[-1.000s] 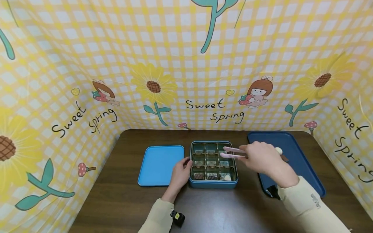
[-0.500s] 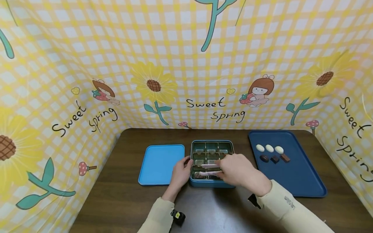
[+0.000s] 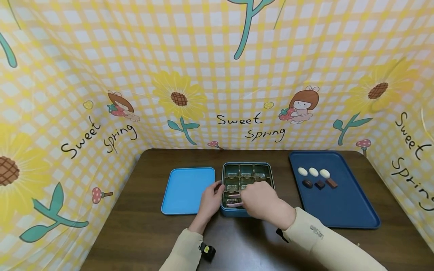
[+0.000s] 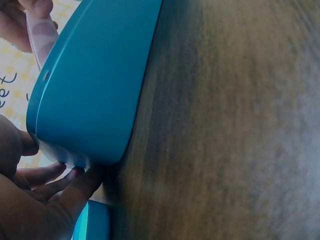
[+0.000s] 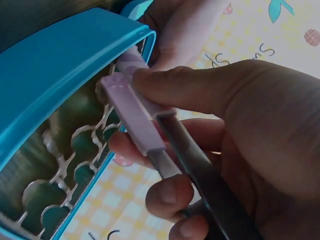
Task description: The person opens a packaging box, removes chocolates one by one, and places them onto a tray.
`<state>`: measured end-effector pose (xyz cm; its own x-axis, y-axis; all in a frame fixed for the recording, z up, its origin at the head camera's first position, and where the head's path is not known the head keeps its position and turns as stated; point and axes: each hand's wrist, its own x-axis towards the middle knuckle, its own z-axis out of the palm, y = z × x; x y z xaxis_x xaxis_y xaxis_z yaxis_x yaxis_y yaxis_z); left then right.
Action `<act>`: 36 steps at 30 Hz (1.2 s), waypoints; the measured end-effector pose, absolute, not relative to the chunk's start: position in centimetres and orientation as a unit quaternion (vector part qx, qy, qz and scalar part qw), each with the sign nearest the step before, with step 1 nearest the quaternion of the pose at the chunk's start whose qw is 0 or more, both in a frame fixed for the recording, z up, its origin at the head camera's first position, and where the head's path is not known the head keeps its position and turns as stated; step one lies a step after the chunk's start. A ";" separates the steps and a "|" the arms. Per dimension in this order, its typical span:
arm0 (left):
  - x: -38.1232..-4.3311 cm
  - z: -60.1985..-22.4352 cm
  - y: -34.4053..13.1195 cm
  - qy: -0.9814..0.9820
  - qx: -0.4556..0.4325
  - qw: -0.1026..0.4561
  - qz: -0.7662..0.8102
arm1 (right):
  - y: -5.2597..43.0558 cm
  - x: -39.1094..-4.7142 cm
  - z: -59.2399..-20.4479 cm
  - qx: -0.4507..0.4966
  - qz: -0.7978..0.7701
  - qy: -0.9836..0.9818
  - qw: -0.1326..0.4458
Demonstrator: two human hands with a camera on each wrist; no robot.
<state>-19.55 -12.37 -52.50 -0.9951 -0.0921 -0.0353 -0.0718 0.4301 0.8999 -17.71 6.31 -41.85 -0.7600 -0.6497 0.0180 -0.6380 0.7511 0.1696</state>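
My right hand (image 3: 259,199) grips metal tongs with pink tips (image 3: 235,205) over the divided blue box (image 3: 246,163). The tips reach down into its front-left compartment, where a brown piece of chocolate (image 3: 233,201) shows between them; whether they touch it I cannot tell. In the right wrist view, thumb and fingers press the two tong arms (image 5: 185,150) together. My left hand (image 3: 211,202) rests against the box's left side, its fingertips touching the wall (image 4: 90,115) in the left wrist view. The right hand hides the box's front-right part.
A light blue lid (image 3: 188,191) lies on the table left of the box. To the right, a dark blue tray (image 3: 342,209) bears three white ovals (image 3: 313,172) and three dark or brown chocolates (image 3: 320,184). A patterned cloth (image 3: 203,75) hangs around the table.
My right hand has moved the tongs left and toward the front, from the box's right side to its front-left compartment, uncovering the tray's pieces. The left hand has stayed put.
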 end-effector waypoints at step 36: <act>-19.8 -52.7 -12.5 -0.839 0.050 0.009 -0.542 | 1.7 -18.6 -42.2 0.312 -0.160 -0.936 -0.040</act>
